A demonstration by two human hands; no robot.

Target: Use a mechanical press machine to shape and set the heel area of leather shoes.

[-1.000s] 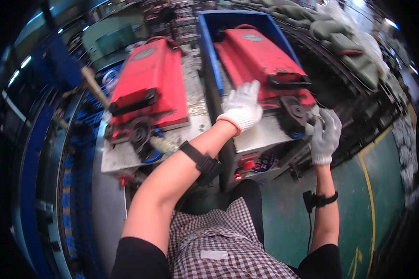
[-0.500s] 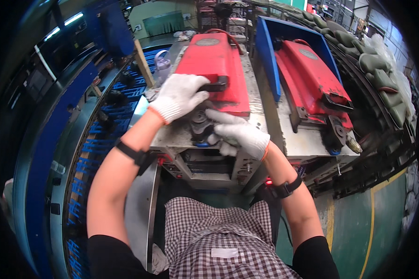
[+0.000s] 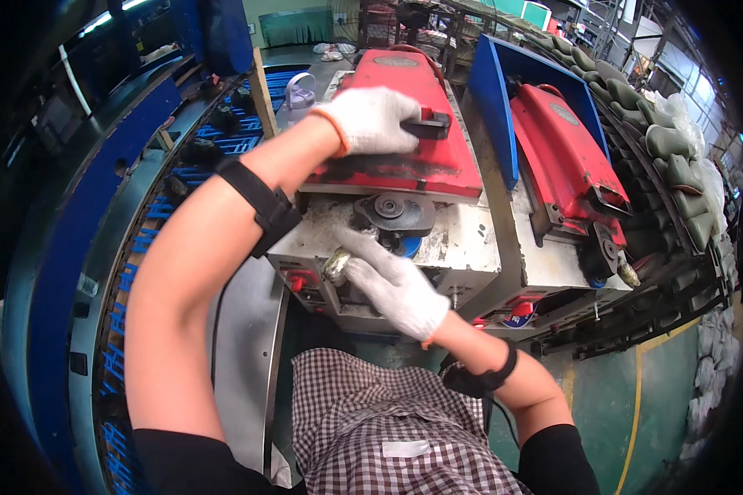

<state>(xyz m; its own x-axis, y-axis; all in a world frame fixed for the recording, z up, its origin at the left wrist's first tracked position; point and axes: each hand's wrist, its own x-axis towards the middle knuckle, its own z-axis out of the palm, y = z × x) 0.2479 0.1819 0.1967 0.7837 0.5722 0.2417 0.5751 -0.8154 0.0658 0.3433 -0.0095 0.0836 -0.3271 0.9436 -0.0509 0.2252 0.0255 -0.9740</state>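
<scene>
My left hand [image 3: 376,121], in a white knit glove, is closed round the black handle [image 3: 429,125] of a red machine cover [image 3: 409,82]. In front of the cover's near edge lies a dark metal cam clamp [image 3: 392,214] with a round hub, a blue part showing beneath it. A lever end [image 3: 336,268] wrapped in shiny film sticks out at the clamp's near left. My right hand [image 3: 400,293], also gloved, has its fingers round this lever end, index finger stretched above it. The fingertips are slightly blurred.
To the right stands a second red-covered machine [image 3: 565,144] with a blue guard [image 3: 491,124]. Olive shoe-shaped pieces [image 3: 677,173] line a rack at far right. A lilac bottle [image 3: 300,97] stands behind my left forearm. Blue-slatted racking [image 3: 140,256] runs along the left.
My left hand has gone right and away with the handle. The clamp, formerly pointing toward me, now lies crosswise. My right hand has moved nearer to me and left, onto the lever end.
</scene>
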